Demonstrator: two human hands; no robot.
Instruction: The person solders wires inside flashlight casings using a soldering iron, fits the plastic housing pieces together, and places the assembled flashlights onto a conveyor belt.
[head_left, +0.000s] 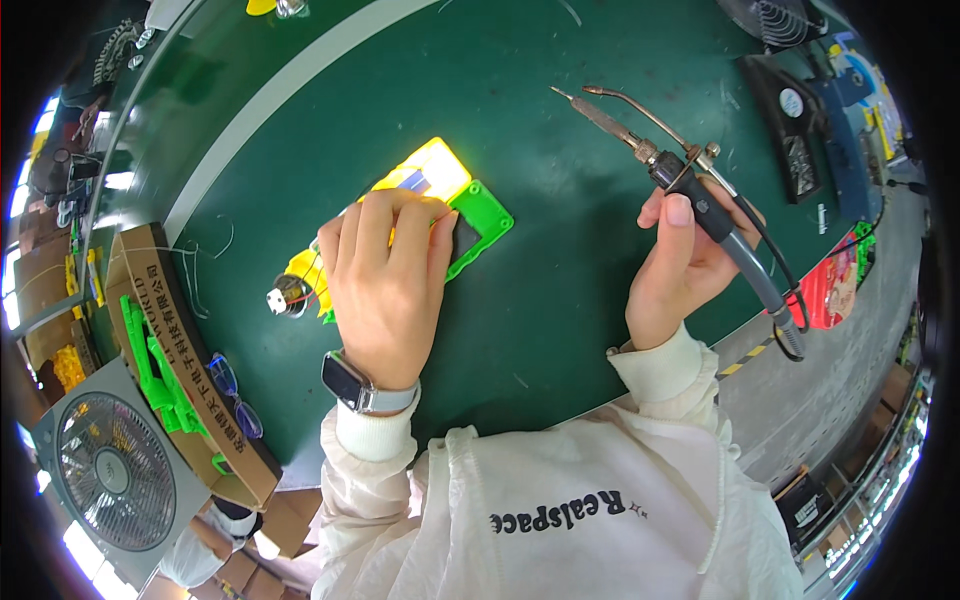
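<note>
My left hand [388, 275], a watch at its wrist, rests with curled fingers on a yellow and green plastic housing [490, 216] on the table. The fingers cover much of the middle of it. A small round metal motor [290, 297] with thin wires sits at the housing's near left end. On the right, my right hand [672, 268] grips a soldering iron [715, 212] by its dark handle, above the table. A thin metal feed tube [640, 108] is clamped alongside. The iron's tip points to the far left, apart from the housing.
The green table [530, 340] has a cardboard box [190, 350] of green parts at its left edge, with blue-framed glasses [233, 395] beside it. A fan [112, 470] stands lower left. At the far right are a black device [790, 125] and a red tray [828, 292].
</note>
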